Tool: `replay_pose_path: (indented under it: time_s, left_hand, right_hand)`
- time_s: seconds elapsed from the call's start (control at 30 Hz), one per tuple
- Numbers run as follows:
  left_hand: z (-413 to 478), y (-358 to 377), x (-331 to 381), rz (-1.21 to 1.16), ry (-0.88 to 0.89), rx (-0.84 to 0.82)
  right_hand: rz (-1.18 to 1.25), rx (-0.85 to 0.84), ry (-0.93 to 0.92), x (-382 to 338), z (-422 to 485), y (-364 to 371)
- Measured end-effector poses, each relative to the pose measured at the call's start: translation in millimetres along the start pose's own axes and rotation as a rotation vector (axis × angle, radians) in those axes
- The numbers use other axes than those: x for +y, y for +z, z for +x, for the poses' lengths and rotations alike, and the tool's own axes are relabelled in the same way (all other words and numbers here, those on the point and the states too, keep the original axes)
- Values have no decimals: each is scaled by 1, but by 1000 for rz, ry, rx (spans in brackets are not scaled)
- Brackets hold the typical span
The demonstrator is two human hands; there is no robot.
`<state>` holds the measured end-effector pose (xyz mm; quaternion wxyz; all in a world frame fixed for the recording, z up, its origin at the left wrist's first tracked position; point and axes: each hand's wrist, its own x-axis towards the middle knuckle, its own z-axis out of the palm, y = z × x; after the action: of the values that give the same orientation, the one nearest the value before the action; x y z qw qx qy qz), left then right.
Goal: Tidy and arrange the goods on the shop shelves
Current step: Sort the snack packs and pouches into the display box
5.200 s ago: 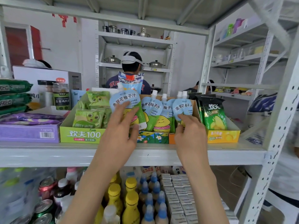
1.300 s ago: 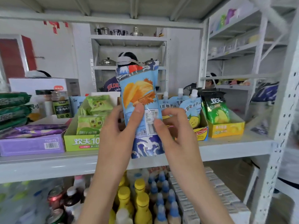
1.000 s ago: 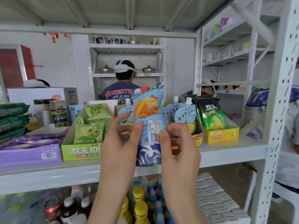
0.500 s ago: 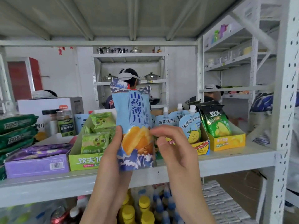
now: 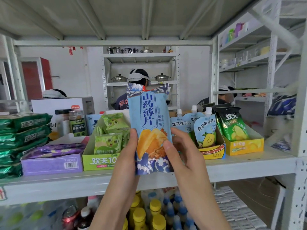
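A tall light-blue snack bag [image 5: 150, 120] with wave print and orange chips pictured stands upright in front of the white shelf [image 5: 240, 165], front side toward me. My left hand [image 5: 127, 156] grips its lower left edge, thumb on the front. My right hand [image 5: 181, 156] holds its lower right edge, thumb pressed on the front. Behind the bag are pale-blue spouted juice pouches [image 5: 205, 130] in a yellow display box, a green box [image 5: 99, 161] of green sachets, and a dark green pouch [image 5: 232, 125] in a yellow box.
Green packets [image 5: 23, 135] are stacked at far left beside a purple box [image 5: 51, 165]. Jars [image 5: 78, 123] stand behind. Bottles with yellow and blue caps [image 5: 154, 211] fill the lower shelf. A white upright [image 5: 299, 146] stands at right. Two people work at shelves beyond.
The bag was taken from behind the pouches, lifted, and turned from its barcode back to its front. Both hands still hold it, now slightly higher and steadier.
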<state>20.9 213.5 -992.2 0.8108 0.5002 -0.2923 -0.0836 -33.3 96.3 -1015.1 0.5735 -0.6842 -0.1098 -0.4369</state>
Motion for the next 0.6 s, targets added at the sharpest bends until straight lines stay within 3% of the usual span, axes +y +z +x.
replay_pose_path:
  time_s: [0.4, 0.6]
  left_hand:
    - [10, -18, -5, 286, 240, 103]
    - [7, -27, 2, 335, 399, 145]
  right_hand:
    - [-163, 15, -57, 2, 4, -4]
    - [-406, -257, -45, -24, 23, -10]
